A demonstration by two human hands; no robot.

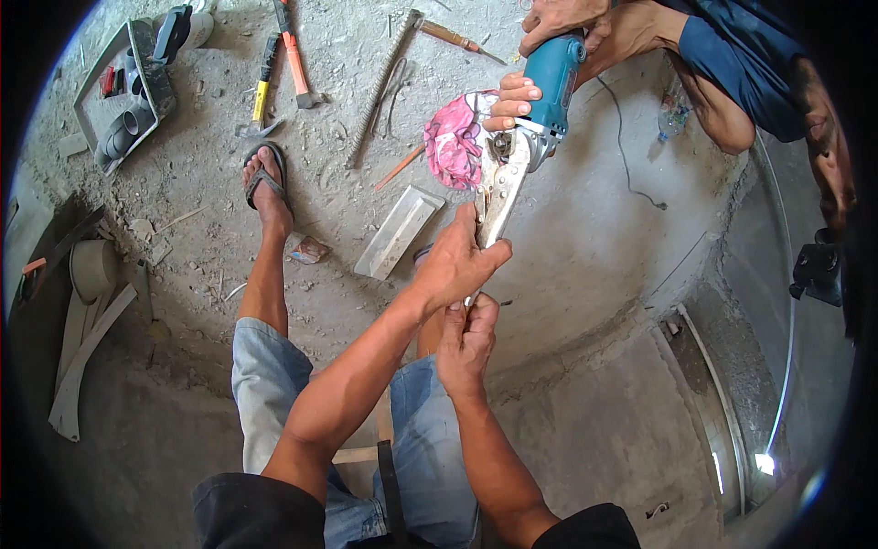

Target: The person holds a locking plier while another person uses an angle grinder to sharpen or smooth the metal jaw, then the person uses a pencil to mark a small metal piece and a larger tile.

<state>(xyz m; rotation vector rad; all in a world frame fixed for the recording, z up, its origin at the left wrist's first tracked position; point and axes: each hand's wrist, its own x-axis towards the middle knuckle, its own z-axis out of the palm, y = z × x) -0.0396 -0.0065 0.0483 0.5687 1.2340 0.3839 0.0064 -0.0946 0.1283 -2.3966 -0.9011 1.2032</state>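
A teal angle grinder [551, 82] is held in the hands of another person [558, 23] at the top of the view. Locking pliers [505, 188] reach up to the grinder's head, with their jaws at the spindle area. My left hand [453, 256] is closed round the handles of the pliers, thumb toward the right. Just below, my right hand [468, 343] pinches the bottom end of the same pliers. A crumpled pink and white cloth [453, 146] lies on the floor left of the grinder's head.
Two hammers [261, 96] [295, 64], a metal rod [380, 96], a screwdriver [448, 37] and a trowel-like float [400, 231] lie on the dusty floor. A tray of pipe fittings [169, 96] stands at far left. A black cable [624, 156] and a plastic bottle [672, 121] are at right.
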